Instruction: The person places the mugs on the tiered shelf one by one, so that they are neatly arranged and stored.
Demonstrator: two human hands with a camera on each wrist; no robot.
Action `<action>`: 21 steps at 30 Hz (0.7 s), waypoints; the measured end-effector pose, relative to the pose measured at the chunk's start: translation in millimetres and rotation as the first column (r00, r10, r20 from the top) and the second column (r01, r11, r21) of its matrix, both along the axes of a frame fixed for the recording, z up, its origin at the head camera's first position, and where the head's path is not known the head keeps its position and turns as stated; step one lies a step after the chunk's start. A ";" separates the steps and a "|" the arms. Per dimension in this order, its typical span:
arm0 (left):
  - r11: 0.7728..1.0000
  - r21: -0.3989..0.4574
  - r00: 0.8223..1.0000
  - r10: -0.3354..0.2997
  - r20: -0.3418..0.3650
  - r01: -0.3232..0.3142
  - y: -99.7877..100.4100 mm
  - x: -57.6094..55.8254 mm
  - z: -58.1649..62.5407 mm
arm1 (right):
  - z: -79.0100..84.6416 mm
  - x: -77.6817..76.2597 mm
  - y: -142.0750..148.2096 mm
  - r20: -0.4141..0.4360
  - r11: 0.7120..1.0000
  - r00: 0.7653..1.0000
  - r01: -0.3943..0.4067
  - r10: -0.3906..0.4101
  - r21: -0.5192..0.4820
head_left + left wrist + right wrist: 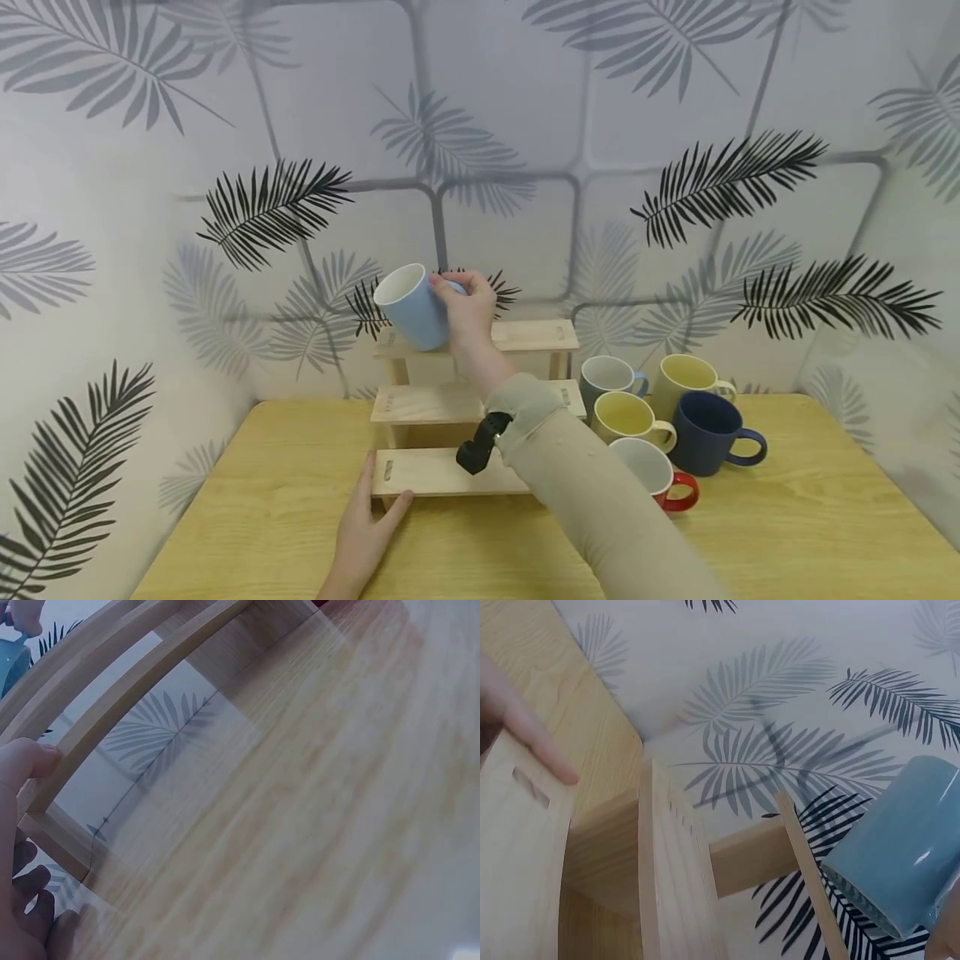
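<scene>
My right hand [471, 312] grips a light blue mug [416, 315] by its handle, tilted with its white inside facing left, at the top step of a three-tier wooden shelf [420, 403]. In the right wrist view the mug [904, 844] appears just beyond the top board, its base toward it; a narrow gap seems to separate them. My left hand [362, 527] holds the left end of the lowest step. Its thumb [34, 761] lies on the front edge in the left wrist view, and the other fingers curl beside the end panel.
Right of the shelf stand several mugs: a grey one [596, 379] with a blue handle, two yellow ones [678, 396], a navy one [701, 442] and a red-handled one [660, 498]. A leaf-patterned wall [510, 233] rises behind the wooden table [247, 500].
</scene>
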State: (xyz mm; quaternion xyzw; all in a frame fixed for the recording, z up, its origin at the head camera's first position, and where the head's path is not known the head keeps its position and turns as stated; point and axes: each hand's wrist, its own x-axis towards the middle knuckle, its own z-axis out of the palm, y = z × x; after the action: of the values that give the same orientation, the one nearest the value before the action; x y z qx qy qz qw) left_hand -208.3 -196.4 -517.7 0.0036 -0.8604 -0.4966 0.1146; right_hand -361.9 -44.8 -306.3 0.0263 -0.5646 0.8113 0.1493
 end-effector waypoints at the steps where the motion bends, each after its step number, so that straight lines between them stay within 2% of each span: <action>1: 1.000 0.003 1.000 0.004 0.001 -0.004 -0.2 0.3 -0.2 | -0.6 -1.3 -4.1 -0.002 1.000 1.000 -0.003 0.003 -0.002; 8: 1.000 0.002 1.000 0.015 0.000 -0.015 0.9 0.7 -0.2 | -3.2 -7.9 -26.1 -0.025 1.000 1.000 0.018 -0.018 0.024; 14: 1.000 0.012 1.000 0.018 -0.013 -0.018 3.2 1.8 -1.4 | -7.4 -10.6 -30.9 -0.035 0.999 0.999 0.019 -0.018 0.026; 17: 1.000 0.017 1.000 0.015 -0.018 -0.014 2.4 1.2 -1.2 | -8.7 -14.1 -28.6 -0.053 0.998 0.998 0.017 -0.014 0.063; 21: 1.000 0.014 1.000 0.014 -0.016 -0.014 -0.4 1.2 -1.3 | -9.9 -18.2 -22.7 -0.065 0.988 0.997 -0.028 0.038 0.149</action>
State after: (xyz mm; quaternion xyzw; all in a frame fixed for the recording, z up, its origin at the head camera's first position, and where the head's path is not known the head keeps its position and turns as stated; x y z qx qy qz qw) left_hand -207.1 -196.8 -519.1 0.0067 -0.8560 -0.5017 0.1249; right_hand -380.1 -67.5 -316.2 0.0739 -0.6173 0.7683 0.1524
